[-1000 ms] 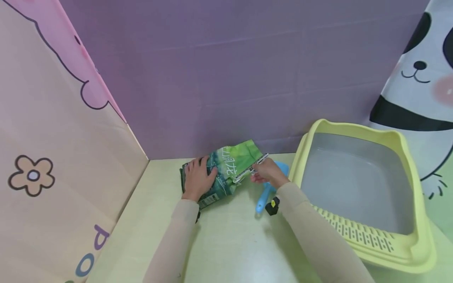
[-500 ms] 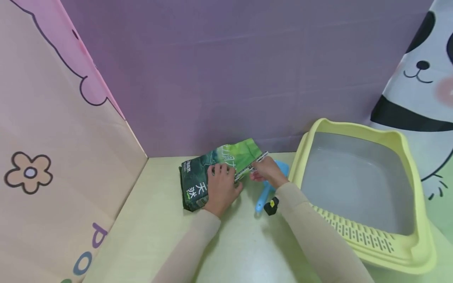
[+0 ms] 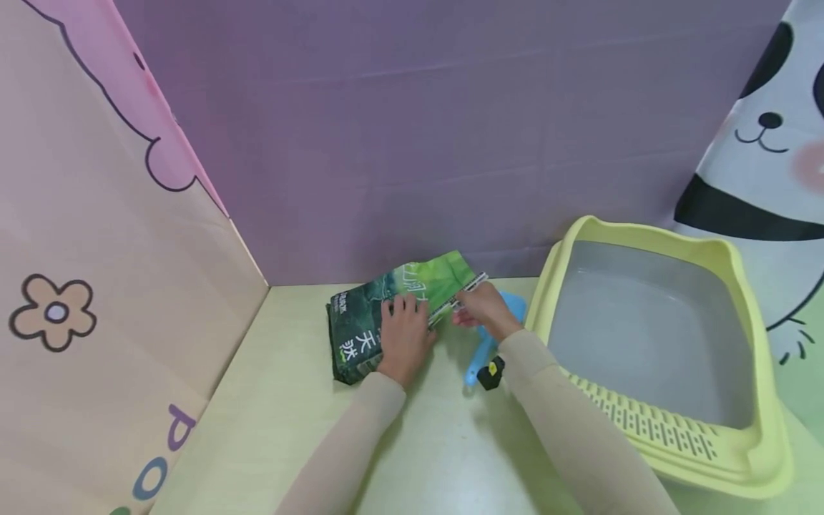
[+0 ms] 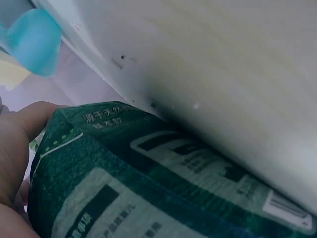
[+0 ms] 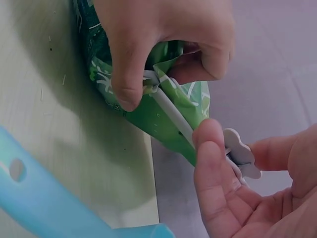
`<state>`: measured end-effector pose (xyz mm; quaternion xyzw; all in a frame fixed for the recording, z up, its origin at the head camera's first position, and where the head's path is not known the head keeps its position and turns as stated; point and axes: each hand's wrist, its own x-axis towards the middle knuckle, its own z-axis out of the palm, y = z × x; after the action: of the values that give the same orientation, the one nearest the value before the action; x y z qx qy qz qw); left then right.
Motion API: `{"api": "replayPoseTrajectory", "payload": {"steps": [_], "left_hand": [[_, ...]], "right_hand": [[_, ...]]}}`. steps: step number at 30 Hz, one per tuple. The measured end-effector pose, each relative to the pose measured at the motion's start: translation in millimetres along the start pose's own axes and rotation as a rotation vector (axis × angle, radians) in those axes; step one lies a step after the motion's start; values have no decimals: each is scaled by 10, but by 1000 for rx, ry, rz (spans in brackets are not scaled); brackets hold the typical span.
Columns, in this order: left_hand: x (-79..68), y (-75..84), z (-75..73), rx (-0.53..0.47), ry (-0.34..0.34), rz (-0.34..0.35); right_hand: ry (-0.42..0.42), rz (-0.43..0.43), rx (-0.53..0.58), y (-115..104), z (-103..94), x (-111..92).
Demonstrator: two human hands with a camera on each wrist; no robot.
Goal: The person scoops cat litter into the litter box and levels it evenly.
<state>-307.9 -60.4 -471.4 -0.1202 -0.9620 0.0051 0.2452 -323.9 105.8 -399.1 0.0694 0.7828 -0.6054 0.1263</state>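
Note:
A green printed bag [image 3: 357,315] lies on the table near the back wall, its mouth toward the right. My left hand [image 3: 405,340] holds the bag by its mouth end. In the right wrist view, its thumb and fingers pinch the film close around a white clip rod [image 5: 171,114]. My right hand [image 3: 486,311] pinches the flower-shaped end [image 5: 241,153] of this bag-sealing clip, which lies across the bag's mouth. In the left wrist view, the bag's printed side [image 4: 148,173] fills the lower part, and only part of the left hand shows at the left edge.
A blue scoop [image 3: 478,363] lies on the table beneath and beside my right hand. To the right stands a yellow litter box [image 3: 762,357] with a grey inside. A purple wall [image 3: 412,143] borders the back of the table [image 3: 270,429].
My left hand has moved right along the bag, from its body to its mouth end, baring the dark printed front. My right hand stays at the clip, almost unmoved.

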Motion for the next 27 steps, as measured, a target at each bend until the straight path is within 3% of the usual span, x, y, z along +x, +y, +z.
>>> {"api": "replayPoseTrajectory", "payload": {"steps": [8, 15, 27], "left_hand": [[28, -70, -24, -73, 23, -31], [-31, -187, -21, -108, 50, -52], [-96, -335, 5, -204, 174, -46]], "right_hand": [[17, -10, 16, -26, 35, 0], [17, 12, 22, -11, 131, -13], [31, -4, 53, 39, 289, -39]]}}
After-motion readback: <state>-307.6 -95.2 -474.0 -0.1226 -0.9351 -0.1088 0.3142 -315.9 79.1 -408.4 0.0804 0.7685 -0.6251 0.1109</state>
